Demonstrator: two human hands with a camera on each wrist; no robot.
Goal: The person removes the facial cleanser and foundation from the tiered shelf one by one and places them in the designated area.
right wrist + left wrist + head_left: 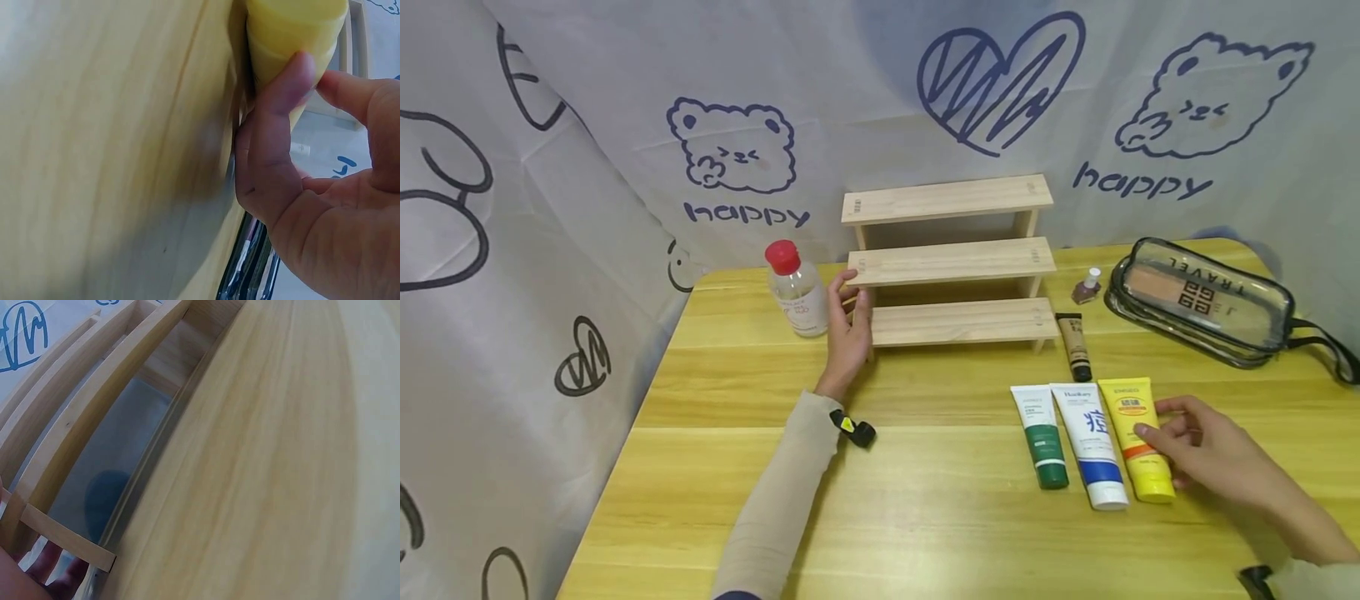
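A three-tier wooden shelf (951, 262) stands at the back of the table. My left hand (848, 333) grips its left end; in the left wrist view the fingers (47, 562) show behind the end piece of the shelf. On the right, my right hand (1206, 446) holds a yellow squeeze tube (1135, 433) by its right edge, thumb on top. The right wrist view shows the fingers against the yellow tube (294, 31). Beside it lie a white tube with a blue band (1088, 442) and a white and green tube (1040, 433).
A clear bottle with a red cap (797, 292) stands left of the shelf. Right of the shelf are a small beige tube (1075, 346), a nail polish bottle (1086, 286) and a transparent travel pouch (1202, 300). A printed cloth (865, 100) hangs behind the table.
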